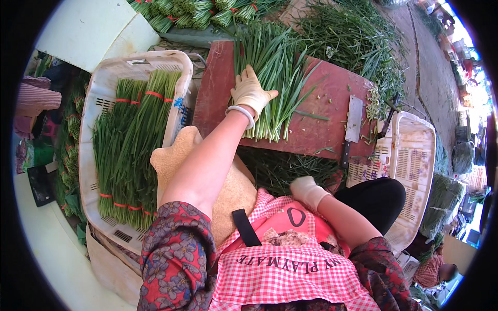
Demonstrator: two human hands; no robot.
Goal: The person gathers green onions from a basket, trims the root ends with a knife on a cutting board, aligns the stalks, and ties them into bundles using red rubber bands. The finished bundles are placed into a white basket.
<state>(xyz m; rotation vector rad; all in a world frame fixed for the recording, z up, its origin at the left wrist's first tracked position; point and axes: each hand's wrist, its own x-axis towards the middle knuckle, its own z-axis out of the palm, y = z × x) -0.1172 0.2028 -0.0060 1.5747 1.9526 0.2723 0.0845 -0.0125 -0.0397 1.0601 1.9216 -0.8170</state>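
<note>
My left hand [251, 91], in a pale glove with a white bangle at the wrist, lies flat with the thumb spread on a loose pile of garlic chives [272, 74]. The chives rest on a red board [311, 128], their pale cut ends towards me. To their right lies a cleaver [353, 118], its black handle jutting past the board's near edge. My right hand [307, 190], also gloved, is low over my lap, apart from the board; its fingers are too hidden to tell whether it holds anything.
On the left, a white plastic crate [87, 155] holds chive bundles [136, 147] tied with red bands. Another white crate [414, 155] stands at the right. Loose greens [354, 39] heap beyond the board, with more tied bundles [194, 13] at the top. Stem trimmings [373, 101] lie near the cleaver.
</note>
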